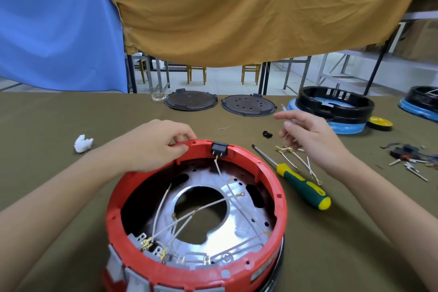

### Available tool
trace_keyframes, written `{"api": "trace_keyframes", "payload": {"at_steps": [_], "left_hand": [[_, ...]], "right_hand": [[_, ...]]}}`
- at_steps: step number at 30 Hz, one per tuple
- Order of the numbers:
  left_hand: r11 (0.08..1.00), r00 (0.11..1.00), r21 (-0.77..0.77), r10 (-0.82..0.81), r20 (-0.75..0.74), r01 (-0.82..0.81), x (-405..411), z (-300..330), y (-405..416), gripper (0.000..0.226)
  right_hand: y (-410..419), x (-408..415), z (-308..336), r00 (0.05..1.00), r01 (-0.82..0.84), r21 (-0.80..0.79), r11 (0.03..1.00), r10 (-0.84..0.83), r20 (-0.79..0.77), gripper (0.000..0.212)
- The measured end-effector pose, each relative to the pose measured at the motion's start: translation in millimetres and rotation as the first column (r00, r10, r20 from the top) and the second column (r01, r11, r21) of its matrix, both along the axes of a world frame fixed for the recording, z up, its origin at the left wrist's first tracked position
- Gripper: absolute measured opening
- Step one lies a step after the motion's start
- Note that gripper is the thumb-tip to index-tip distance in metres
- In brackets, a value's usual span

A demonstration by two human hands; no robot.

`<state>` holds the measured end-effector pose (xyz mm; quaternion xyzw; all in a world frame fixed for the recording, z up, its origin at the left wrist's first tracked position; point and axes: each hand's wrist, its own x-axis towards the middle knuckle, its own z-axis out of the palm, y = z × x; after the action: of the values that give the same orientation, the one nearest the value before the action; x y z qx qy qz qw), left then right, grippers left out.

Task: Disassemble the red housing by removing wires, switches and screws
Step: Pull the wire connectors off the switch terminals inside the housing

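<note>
The round red housing point(267, 173) lies open side up on the olive table cloth. A black rocker switch point(219, 148) sits in its far rim, with a wire running down from it. Several white wires point(189, 217) with brass terminals cross the silver metal plate point(239, 227) inside. Grey terminal blocks point(151, 248) line the near inner wall. My left hand point(156, 142) grips the far left rim, thumb inside. To the right of the housing, my right hand point(308, 137) is raised and pinches a loose bundle of white wires point(298, 157) that trails down to the cloth.
A green and yellow screwdriver point(301, 185) lies right of the housing. Farther back are a small black part point(267, 134), two dark round lids point(190, 100), a black ring on a blue base point(331, 106), a yellow disc point(379, 123), and removed parts point(410, 156) at right. White crumpled paper point(83, 143) lies left.
</note>
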<state>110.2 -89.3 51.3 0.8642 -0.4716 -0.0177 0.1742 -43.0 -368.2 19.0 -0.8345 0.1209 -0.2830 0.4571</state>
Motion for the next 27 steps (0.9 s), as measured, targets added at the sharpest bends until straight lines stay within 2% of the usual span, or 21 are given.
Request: {"api": "trace_keyframes", "payload": {"at_steps": [2,5,8,11,14,16,18,20,24,25,27], "left_hand": [[1.000,1.000,-0.001,0.009,-0.002,-0.009,0.3,0.5,0.6,0.018],[1.000,1.000,-0.006,0.022,0.006,-0.022,-1.6,0.1,-1.1,0.018],[1.000,1.000,0.003,0.025,0.014,-0.025,-3.3,-0.2,-1.9,0.017],[0.999,1.000,0.038,0.005,-0.024,-0.004,-4.8,4.3,-0.4,0.017],[0.990,0.989,0.142,0.033,-0.145,-0.013,-5.4,16.1,7.8,0.024],[0.964,0.942,0.266,0.104,-0.318,-0.017,-6.3,23.8,18.3,0.029],[0.938,0.896,0.345,0.127,-0.425,0.030,-7.0,28.1,25.2,0.030],[0.953,0.909,0.300,0.086,-0.407,0.044,-6.5,26.7,23.7,0.029],[0.993,0.986,0.110,0.051,-0.162,-0.033,-6.3,12.6,7.4,0.031],[0.998,0.983,0.026,0.054,-0.175,-0.050,-6.9,8.1,4.3,0.032],[0.993,0.954,-0.096,0.039,-0.298,-0.071,-8.9,5.5,2.3,0.038]], "right_hand": [[21.6,-1.5,5.4,0.991,-0.132,0.011,0.991,0.132,0.005,0.035],[48.3,-4.5,9.6,0.964,-0.264,-0.082,0.961,0.265,-0.002,0.039],[65.1,-6.6,11.4,0.971,-0.238,-0.262,0.935,0.239,-0.028,0.032],[72.7,-8.6,12.4,0.974,-0.228,-0.299,0.927,0.218,-0.066,0.026],[73.8,-10.9,12.7,0.971,-0.235,-0.276,0.932,0.215,-0.101,0.027],[73.8,-11.9,12.8,0.972,-0.230,-0.278,0.933,0.210,-0.100,0.025],[75.6,-12.4,12.7,0.971,-0.237,-0.265,0.935,0.220,-0.092,0.023],[77.4,-12.9,13.1,0.966,-0.259,-0.238,0.936,0.248,-0.073,0.022],[70.0,-12.7,14.4,0.985,-0.172,-0.304,0.937,0.171,-0.028,0.021],[67.7,-12.3,14.8,0.989,-0.142,-0.299,0.943,0.146,-0.009,0.021],[65.6,-11.9,14.5,0.990,-0.128,-0.246,0.961,0.137,0.022,0.023]]}}
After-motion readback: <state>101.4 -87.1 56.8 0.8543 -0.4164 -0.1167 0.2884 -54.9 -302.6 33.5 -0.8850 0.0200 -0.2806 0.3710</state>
